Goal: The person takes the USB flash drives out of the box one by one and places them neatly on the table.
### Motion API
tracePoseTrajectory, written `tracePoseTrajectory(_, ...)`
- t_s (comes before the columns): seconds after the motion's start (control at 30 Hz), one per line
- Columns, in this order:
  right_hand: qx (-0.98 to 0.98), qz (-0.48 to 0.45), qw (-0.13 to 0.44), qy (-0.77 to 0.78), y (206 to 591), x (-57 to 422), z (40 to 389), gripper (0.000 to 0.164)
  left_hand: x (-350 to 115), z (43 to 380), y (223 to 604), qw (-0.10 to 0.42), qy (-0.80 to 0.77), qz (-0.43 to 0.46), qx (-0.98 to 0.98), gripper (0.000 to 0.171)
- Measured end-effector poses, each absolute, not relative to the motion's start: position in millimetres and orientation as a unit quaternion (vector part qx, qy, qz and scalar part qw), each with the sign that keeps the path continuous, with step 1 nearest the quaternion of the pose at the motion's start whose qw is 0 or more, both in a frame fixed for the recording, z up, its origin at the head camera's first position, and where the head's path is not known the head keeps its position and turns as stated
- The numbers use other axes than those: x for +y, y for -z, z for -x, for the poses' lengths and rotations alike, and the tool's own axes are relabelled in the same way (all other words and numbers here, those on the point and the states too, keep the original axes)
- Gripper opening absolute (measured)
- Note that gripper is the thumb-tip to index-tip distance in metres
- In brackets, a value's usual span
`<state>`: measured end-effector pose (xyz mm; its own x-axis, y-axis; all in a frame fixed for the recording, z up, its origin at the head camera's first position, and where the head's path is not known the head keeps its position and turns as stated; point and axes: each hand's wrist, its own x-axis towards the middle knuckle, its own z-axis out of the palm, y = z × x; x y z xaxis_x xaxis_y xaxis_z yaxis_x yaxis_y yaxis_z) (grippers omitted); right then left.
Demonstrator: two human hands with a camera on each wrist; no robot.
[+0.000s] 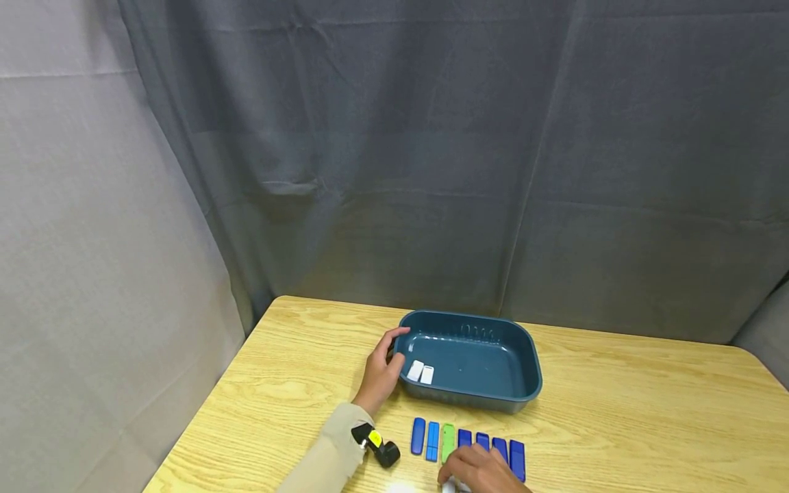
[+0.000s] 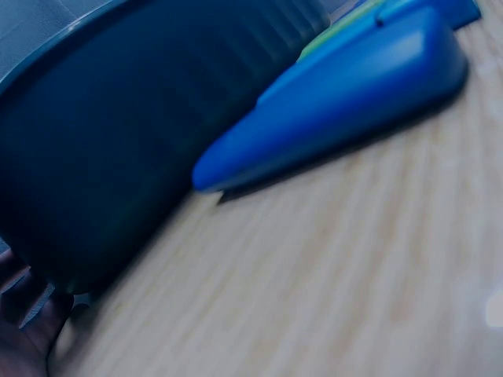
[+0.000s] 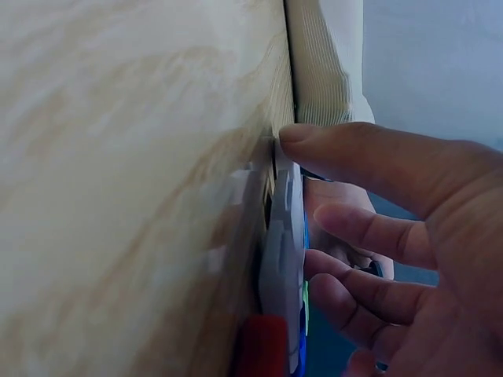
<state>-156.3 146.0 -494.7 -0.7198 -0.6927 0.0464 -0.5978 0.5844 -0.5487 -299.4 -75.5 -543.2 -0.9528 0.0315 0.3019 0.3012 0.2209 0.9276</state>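
Observation:
A dark teal plastic bin [image 1: 468,396] stands on the table, two small white pieces [image 1: 416,370] inside its left end. My left hand [image 1: 381,370] grips the bin's left rim, thumb over the edge. In front of the bin is a row of small oblong plastic pieces: a blue one [image 1: 418,436], a lighter blue one [image 1: 433,441], a green one [image 1: 448,442] and several dark blue ones [image 1: 516,460]. My right hand [image 1: 477,469] is low over small white pieces [image 3: 280,259] lying flat; its thumb touches or nearly touches one, with the other fingers apart from the thumb.
The wooden table [image 1: 635,411] stretches to both sides of the bin. Grey curtains [image 1: 394,171] hang behind it and on the left. A red piece [image 3: 263,345] lies beside the white ones in the right wrist view. A small black camera [image 1: 383,452] is strapped to the left wrist.

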Motion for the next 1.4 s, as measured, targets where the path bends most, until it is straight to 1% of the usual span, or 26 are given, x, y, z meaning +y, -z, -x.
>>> tracePoseTrajectory(0.13, 0.886, 0.365, 0.075, 0.275, 494.7, 146.3, 154.4, 0.023, -75.7, 299.7, 543.9, 0.115, 0.610, 0.110, -0.776, 0.050)
tracePoseTrajectory(0.7, 0.883, 0.366, 0.084, 0.282, 492.1, 146.9, 154.7, 0.025, -75.6, 300.8, 545.1, 0.108, 0.615, 0.107, -0.774, 0.049)
tracePoseTrajectory(1.13, 0.880, 0.377, 0.061, 0.283, 491.9, 147.6, 153.7, 0.026, -76.5, 300.4, 544.2, 0.106, 0.619, 0.111, -0.771, 0.049)
tracePoseTrajectory(1.4, 0.880, 0.369, 0.086, 0.285, 489.5, 147.6, 156.0, 0.029, -75.9, 302.1, 544.8, 0.100, 0.621, 0.109, -0.770, 0.048)
